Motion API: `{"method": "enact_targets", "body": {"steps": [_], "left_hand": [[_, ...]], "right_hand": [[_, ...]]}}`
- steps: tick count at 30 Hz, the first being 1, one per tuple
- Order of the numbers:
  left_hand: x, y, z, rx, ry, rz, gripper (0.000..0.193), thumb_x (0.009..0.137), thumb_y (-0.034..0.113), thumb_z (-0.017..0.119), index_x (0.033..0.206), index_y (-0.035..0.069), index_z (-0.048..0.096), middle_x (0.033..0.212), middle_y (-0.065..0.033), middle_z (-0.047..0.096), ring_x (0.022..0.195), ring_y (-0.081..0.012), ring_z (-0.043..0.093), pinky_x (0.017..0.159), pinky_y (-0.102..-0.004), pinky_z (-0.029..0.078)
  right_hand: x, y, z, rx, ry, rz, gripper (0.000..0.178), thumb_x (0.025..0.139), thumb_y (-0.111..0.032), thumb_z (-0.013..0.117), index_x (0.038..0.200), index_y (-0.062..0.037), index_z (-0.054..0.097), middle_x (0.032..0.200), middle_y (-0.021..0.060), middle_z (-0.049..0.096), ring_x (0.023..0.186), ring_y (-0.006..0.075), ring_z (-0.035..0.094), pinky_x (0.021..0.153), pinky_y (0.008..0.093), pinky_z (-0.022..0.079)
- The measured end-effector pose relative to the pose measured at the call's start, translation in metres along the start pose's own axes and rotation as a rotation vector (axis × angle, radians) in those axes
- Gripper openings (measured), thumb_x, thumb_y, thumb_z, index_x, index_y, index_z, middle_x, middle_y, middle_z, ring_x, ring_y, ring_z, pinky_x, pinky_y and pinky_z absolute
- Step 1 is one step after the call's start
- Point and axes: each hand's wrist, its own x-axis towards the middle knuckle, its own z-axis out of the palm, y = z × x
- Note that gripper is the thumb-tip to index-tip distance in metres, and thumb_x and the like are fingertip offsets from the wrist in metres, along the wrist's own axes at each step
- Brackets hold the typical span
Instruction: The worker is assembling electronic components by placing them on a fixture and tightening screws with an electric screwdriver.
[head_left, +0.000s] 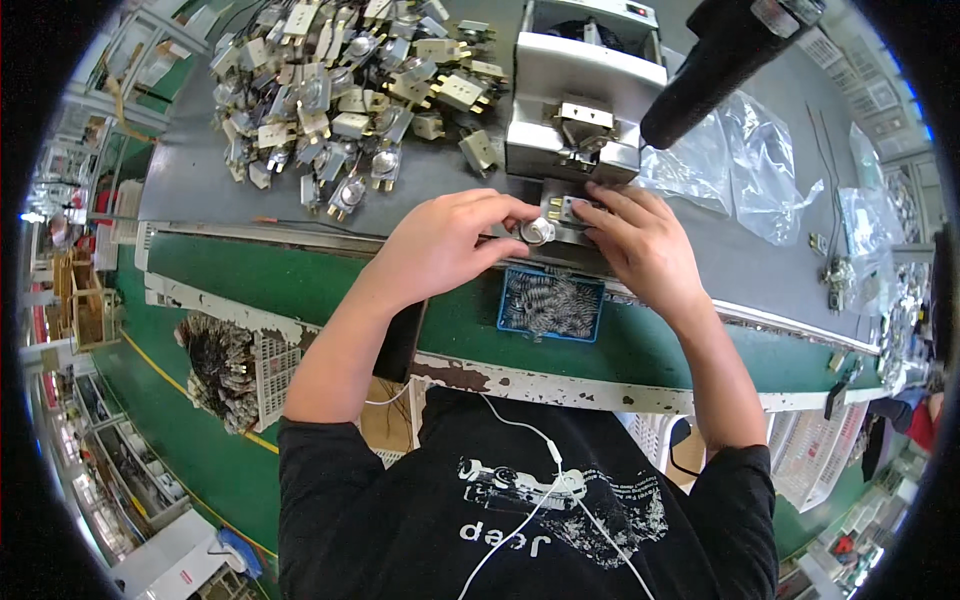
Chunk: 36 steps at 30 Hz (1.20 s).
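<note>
A small metal assembly with a round silver part [537, 232] and brass tabs lies at the table's front edge, below the bench machine [575, 120]. The thumb and index finger of my left hand [450, 245] curl around the round part from the left. From the right, my right hand [645, 245] has its fingertips bent onto the assembly's other end. Those fingers partly hide the grey plate beneath it. Just in front hangs or stands a blue tray [502, 325] filled with small metal springs [550, 303].
Many similar assemblies [350, 90] with wires are heaped at the back left. A thick black cylinder [720, 75] slants down beside the machine. Clear plastic bags [765, 165] lie on the right. A white basket [275, 375] stands below the table's left edge.
</note>
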Motion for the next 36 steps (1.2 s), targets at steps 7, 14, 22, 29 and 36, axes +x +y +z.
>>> {"method": "enact_targets", "body": {"steps": [7,14,22,29,36], "left_hand": [[-0.003,0.007,-0.002,-0.034,-0.011,-0.017,0.037,0.082,0.015,0.078,0.117,0.008,0.07,0.104,-0.0074,0.071,0.08,-0.0192,0.067,0.071,-0.0313,0.053],[0.003,0.005,0.007,-0.014,-0.022,0.01,0.039,0.081,0.015,0.079,0.118,0.009,0.07,0.102,-0.0065,0.071,0.077,-0.0183,0.066,0.069,-0.0309,0.053],[0.006,0.007,0.005,0.014,-0.026,0.006,0.039,0.081,0.016,0.079,0.118,0.01,0.07,0.1,-0.006,0.071,0.077,-0.0183,0.065,0.068,-0.0305,0.052],[0.007,0.006,0.007,0.008,-0.005,0.044,0.038,0.081,0.018,0.079,0.117,0.01,0.071,0.098,-0.0054,0.07,0.076,-0.0187,0.065,0.066,-0.0315,0.052],[0.005,0.01,0.003,0.14,0.021,0.053,0.031,0.085,0.025,0.074,0.114,0.014,0.068,0.099,-0.0036,0.068,0.08,-0.0245,0.068,0.067,-0.0356,0.054]], "right_hand": [[-0.077,0.106,-0.106,-0.357,-0.047,0.962,0.02,0.085,-0.005,0.049,0.09,-0.001,0.067,0.079,0.0193,0.067,0.071,0.0324,0.067,0.069,0.0417,0.051],[-0.094,0.189,-0.058,-0.497,0.302,0.493,0.037,0.085,-0.007,0.059,0.122,-0.0088,0.063,0.101,0.0222,0.067,0.094,0.0408,0.066,0.082,0.0474,0.051],[-0.093,0.21,-0.057,-0.399,0.157,0.693,0.03,0.082,-0.012,0.068,0.111,-0.0065,0.063,0.103,0.0196,0.069,0.099,0.041,0.065,0.085,0.0462,0.051],[-0.103,0.196,-0.055,-0.521,0.298,0.49,0.027,0.087,-0.011,0.063,0.113,-0.003,0.065,0.104,0.0192,0.069,0.1,0.0414,0.065,0.085,0.0472,0.05],[-0.08,0.126,-0.092,-0.335,0.007,0.884,0.024,0.094,-0.016,0.064,0.112,-0.0003,0.067,0.107,0.0208,0.068,0.09,0.0345,0.067,0.084,0.0401,0.052]]}}
